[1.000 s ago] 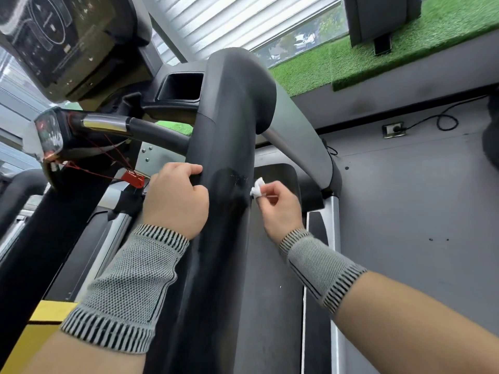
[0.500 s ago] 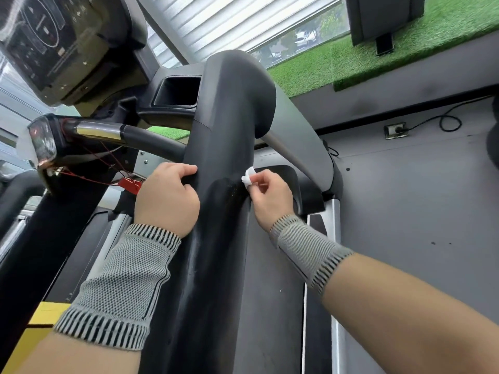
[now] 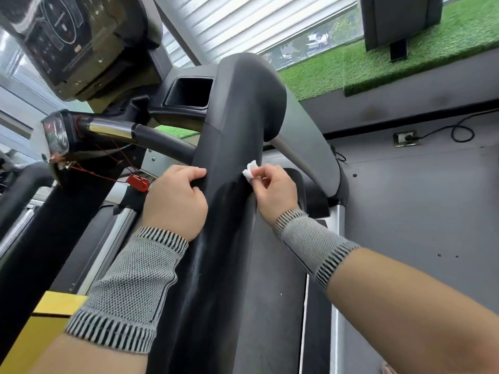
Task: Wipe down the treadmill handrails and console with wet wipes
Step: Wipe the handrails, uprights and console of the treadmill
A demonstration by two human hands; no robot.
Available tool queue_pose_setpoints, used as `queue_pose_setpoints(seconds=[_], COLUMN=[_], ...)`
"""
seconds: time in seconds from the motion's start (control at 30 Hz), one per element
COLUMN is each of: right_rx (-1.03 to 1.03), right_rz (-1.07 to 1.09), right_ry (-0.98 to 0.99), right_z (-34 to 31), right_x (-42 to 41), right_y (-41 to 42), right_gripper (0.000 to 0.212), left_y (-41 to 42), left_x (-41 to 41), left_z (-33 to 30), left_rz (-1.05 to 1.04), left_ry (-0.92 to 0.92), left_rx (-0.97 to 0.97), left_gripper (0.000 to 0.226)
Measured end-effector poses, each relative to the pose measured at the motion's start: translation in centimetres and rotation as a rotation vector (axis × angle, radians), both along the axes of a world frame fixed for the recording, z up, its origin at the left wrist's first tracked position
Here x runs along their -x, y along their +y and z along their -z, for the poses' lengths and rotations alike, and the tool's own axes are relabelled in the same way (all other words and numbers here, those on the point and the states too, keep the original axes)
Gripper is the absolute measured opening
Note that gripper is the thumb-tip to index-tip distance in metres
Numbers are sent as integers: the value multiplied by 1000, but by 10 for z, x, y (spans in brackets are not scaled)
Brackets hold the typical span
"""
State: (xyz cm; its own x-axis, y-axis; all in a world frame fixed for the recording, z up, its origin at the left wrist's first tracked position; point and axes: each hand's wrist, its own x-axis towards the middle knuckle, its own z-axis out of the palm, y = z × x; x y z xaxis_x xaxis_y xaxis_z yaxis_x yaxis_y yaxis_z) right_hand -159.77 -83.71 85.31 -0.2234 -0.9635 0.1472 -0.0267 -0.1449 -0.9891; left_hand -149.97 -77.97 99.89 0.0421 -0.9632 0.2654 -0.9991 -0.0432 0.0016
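Observation:
A thick black padded handrail (image 3: pixel 232 125) of the treadmill runs up the middle of the view. My left hand (image 3: pixel 175 201) grips its left side, fingers curled over the padding. My right hand (image 3: pixel 272 193) pinches a small balled white wet wipe (image 3: pixel 249 170) and presses it against the rail's right edge. The rail below the wipe looks darker and streaked. The dark console (image 3: pixel 73 41) with its display hangs at the upper left.
A chrome-and-black crossbar (image 3: pixel 127 130) with a red safety clip (image 3: pixel 137 182) and cord sits left of the rail. A cup recess (image 3: pixel 189 91) is beside the rail top. Right: grey floor, a wall socket with cable (image 3: pixel 405 138), artificial grass (image 3: pixel 378 63). A yellow box (image 3: pixel 51 314) lies low left.
My right hand has moved the wipe a little up along the rail's right edge. My left hand keeps its grip on the rail.

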Motion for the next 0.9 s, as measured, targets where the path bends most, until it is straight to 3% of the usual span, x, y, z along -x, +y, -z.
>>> queue_pose_setpoints(seconds=[0.17,0.4,0.63,0.83,0.9], right_rx=[269,88,488,293,312], right_rz=[-46,13,-105,16,11], right_ry=[-6,20,70,91,103], right_z=[-1,-16,-19,-36,-36], right_x=[-9,-5,-9,-6,-2], right_y=[67,-11,63,-4,3], right_gripper=[9,7,13,10,10], left_y=[-3,-2,-5,-4,-5], left_x=[-3,-3,-4,-4,-4], left_z=[-1,0,-2,-3,-5], left_rz=[-4,-10,-11,-10,-6], left_ry=[27,34,43,41,44], left_rx=[3,7,2,-5,-25], left_gripper=[37,37,37,37,37])
